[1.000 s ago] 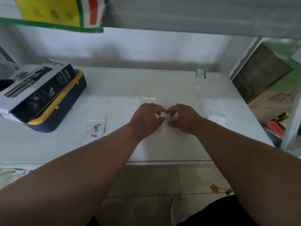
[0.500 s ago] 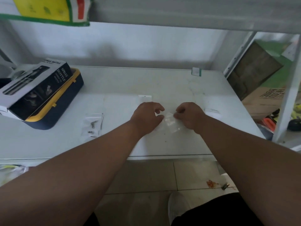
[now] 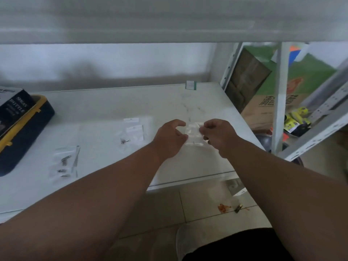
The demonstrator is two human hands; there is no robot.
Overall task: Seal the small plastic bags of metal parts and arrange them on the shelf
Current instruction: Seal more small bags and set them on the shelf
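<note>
A small clear plastic bag (image 3: 194, 134) is held just above the white shelf board (image 3: 105, 110), between my two hands. My left hand (image 3: 170, 137) pinches its left edge with curled fingers, and my right hand (image 3: 219, 135) pinches its right edge. What is inside this bag is too blurred to make out. Another small bag with a white header and metal parts (image 3: 132, 133) lies flat on the board left of my hands. A third bag of metal screws (image 3: 65, 162) lies further left, near the front edge.
A dark blue and yellow case (image 3: 24, 132) with a black box (image 3: 13, 106) on top stands at the left. A small green-edged label (image 3: 190, 85) lies at the back. An upper shelf spans overhead. White uprights (image 3: 276, 102) and cardboard boxes stand to the right.
The view has swung to the right. Both hands have lifted the clear bag off the board and spread apart along its top edge. The bag with the white header now lies uncovered to their left.
</note>
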